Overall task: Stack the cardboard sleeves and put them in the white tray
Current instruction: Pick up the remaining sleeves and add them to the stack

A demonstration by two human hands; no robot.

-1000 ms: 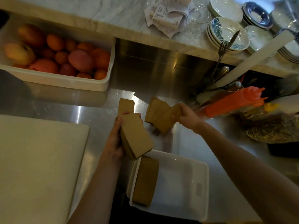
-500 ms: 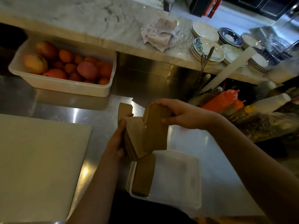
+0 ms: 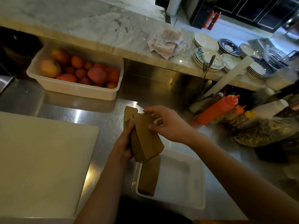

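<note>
Currently left hand (image 3: 124,143) is gripping the sleeve stack (image 3: 146,141) above the white tray (image 3: 196,206). Right hand (image 3: 169,125) is pinching its upper end. Second stack (image 3: 148,177) is lying in tray.

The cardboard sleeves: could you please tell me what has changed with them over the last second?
The right hand took the fanned sleeves off the steel counter, carried them left and now pinches them against the stack gripped in the left hand. Unchanged: the left hand holds that stack over the white tray, and the earlier pile lies along the tray's left side.
</note>
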